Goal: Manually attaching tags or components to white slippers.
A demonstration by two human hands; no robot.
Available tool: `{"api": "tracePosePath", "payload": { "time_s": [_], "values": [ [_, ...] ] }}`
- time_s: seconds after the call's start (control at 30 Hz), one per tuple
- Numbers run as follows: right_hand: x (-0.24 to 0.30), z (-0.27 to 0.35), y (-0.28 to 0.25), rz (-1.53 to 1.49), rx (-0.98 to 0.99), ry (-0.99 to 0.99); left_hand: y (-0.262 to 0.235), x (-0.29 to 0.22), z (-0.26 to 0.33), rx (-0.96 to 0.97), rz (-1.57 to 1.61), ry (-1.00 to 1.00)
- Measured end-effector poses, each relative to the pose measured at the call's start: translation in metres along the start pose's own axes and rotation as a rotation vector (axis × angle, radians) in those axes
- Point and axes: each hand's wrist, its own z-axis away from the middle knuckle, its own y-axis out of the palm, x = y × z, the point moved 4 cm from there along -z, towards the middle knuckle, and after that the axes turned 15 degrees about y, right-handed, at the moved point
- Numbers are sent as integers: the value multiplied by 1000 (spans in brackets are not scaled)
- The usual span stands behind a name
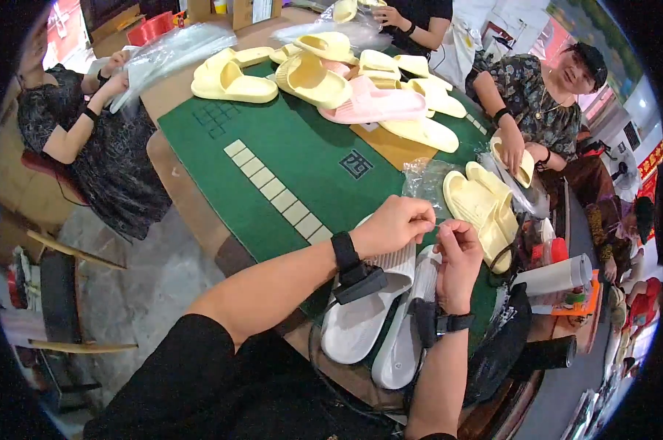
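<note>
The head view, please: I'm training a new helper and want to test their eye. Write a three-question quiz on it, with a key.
1. What colour are the two slippers nearest the person's left hand and right hand?
2. True or false: a pink slipper lies among yellow slippers.
3. Where does the person wear the dark straps? A: above the elbows. B: at the wrists. C: around the fingers.

Key: 1. White. 2. True. 3. B.

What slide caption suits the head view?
Left hand and right hand close together over white slippers; yellow slippers and pink slippers heaped on a green mat.
</note>
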Motion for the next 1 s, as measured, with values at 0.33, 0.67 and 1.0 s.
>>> {"api": "tracePosePath", "payload": {
  "time_s": [0.33, 0.67, 1.0],
  "values": [
    [-1, -1, 2, 101, 56, -50, 0, 0, 1, 64, 3, -37],
    [-4, -5, 0, 88, 60, -24, 2, 8, 0, 45, 116, -60],
    [-8, -7, -1, 120, 33, 26, 1, 11, -1, 50, 94, -92]
  ]
}}
